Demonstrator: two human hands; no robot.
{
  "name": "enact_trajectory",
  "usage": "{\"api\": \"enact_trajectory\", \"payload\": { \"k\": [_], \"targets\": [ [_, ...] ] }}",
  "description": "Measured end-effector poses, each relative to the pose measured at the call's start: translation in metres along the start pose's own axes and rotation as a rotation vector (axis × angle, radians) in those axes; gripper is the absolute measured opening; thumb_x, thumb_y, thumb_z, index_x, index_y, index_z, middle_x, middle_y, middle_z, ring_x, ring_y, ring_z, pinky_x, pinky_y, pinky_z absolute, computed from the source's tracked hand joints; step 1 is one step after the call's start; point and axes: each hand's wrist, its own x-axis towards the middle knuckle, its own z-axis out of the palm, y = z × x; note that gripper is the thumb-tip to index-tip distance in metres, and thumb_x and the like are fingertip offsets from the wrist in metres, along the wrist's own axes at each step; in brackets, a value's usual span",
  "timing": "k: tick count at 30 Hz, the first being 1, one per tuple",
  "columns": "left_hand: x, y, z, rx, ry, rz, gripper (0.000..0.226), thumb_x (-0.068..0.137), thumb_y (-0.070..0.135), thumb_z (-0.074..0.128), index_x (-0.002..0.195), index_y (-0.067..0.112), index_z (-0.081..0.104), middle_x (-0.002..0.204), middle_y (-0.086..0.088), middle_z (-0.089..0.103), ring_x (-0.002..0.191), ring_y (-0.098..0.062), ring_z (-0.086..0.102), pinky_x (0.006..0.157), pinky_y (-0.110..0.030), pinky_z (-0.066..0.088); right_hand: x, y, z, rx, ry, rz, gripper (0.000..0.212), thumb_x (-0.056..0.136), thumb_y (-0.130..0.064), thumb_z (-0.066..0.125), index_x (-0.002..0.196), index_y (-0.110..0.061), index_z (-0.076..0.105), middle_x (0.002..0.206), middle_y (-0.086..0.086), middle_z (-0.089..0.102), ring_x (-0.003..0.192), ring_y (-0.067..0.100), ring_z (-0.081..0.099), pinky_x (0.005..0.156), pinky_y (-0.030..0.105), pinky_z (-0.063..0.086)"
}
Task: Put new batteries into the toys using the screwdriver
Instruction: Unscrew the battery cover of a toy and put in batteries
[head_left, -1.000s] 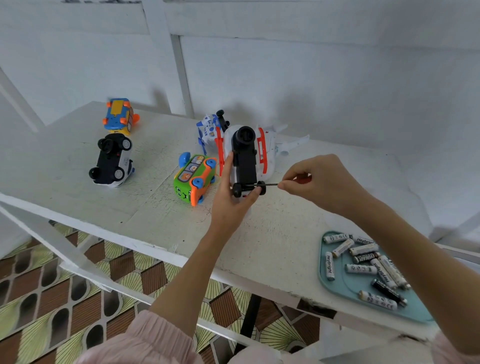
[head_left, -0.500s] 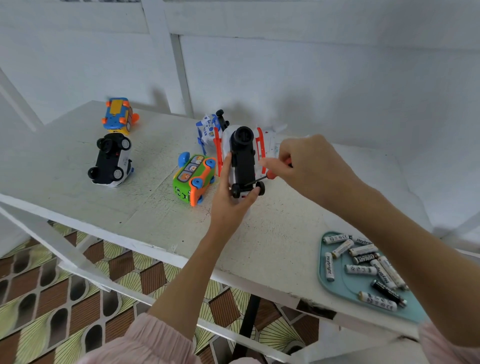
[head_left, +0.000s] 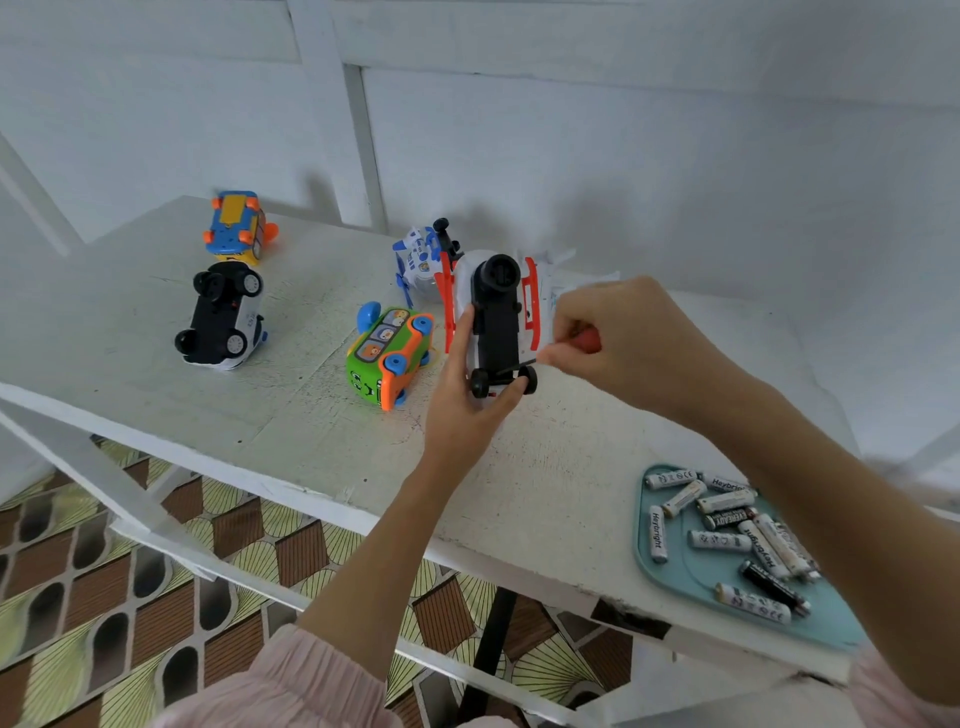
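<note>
My left hand (head_left: 462, 400) grips toy plane (head_left: 498, 317) belly-up so screw faces me; right hand (head_left: 623, 343) pinches screwdriver (head_left: 584, 340), tip on underside; batteries (head_left: 727, 530) wait near right.

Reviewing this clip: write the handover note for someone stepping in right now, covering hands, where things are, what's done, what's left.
Left hand grips the white and orange toy upside down, its black underside facing up.
Right hand pinches the red-handled screwdriver, tip at the underside near the small wheels.
Batteries lie loose in the teal tray at the table's near right edge.
Green bus toy, black and white car, blue and orange car and a blue and white toy lie on the table, untouched.
Done: nothing visibly opened. Left: unscrew the cover, fit batteries, repeat for the others.
</note>
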Motion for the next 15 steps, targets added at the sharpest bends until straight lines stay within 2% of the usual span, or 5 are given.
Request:
{"api": "enact_trajectory", "payload": {
  "k": [3,6,8,10,15],
  "targets": [
    [0.000,-0.001,-0.001,0.010,0.007,0.020,0.083,0.080,0.040,0.066,0.145,0.046,0.017,0.140,0.038,0.033,0.131,-0.011,0.045,0.099,-0.049,0.048,-0.001,-0.006,-0.002,0.071,-0.060,-0.108,0.006,0.075,-0.008,0.072,0.078,-0.010,0.067,0.072,-0.009,0.046,0.061,-0.002,0.043,0.059,0.010,0.037],
    [0.000,-0.002,-0.002,-0.022,0.017,0.007,0.083,0.080,0.040,0.067,0.145,0.047,0.016,0.143,0.037,0.030,0.135,-0.013,0.040,0.101,-0.049,0.046,-0.003,-0.012,-0.007,0.013,-0.190,0.058,0.038,0.083,-0.050,0.054,0.095,-0.015,0.063,0.079,-0.007,0.051,0.063,-0.002,0.045,0.065,0.018,0.041],
    [0.000,0.000,-0.002,-0.049,0.009,-0.013,0.082,0.081,0.032,0.067,0.142,0.048,0.015,0.136,0.047,0.028,0.135,-0.013,0.040,0.103,-0.045,0.046,-0.003,-0.016,-0.009,-0.167,-0.184,0.182,0.064,0.078,-0.070,0.023,0.075,-0.014,0.055,0.073,-0.001,0.060,0.060,0.010,0.054,0.064,0.029,0.048],
    [0.000,0.000,-0.001,-0.058,0.001,-0.036,0.084,0.083,0.022,0.067,0.144,0.045,0.015,0.134,0.047,0.030,0.130,-0.015,0.046,0.098,-0.041,0.049,-0.002,-0.016,-0.006,-0.332,-0.097,0.159,0.061,0.088,-0.060,0.021,0.065,-0.014,0.052,0.067,0.000,0.058,0.057,0.015,0.053,0.059,0.029,0.045],
    [0.000,-0.002,-0.001,-0.054,0.013,-0.020,0.083,0.080,0.036,0.065,0.143,0.052,0.015,0.151,0.016,0.032,0.132,-0.017,0.045,0.096,-0.049,0.050,-0.001,-0.010,0.000,0.002,0.007,-0.030,0.028,0.083,-0.018,0.063,0.062,-0.013,0.045,0.057,-0.007,0.042,0.052,0.005,0.037,0.053,0.024,0.033]
  ]
}}
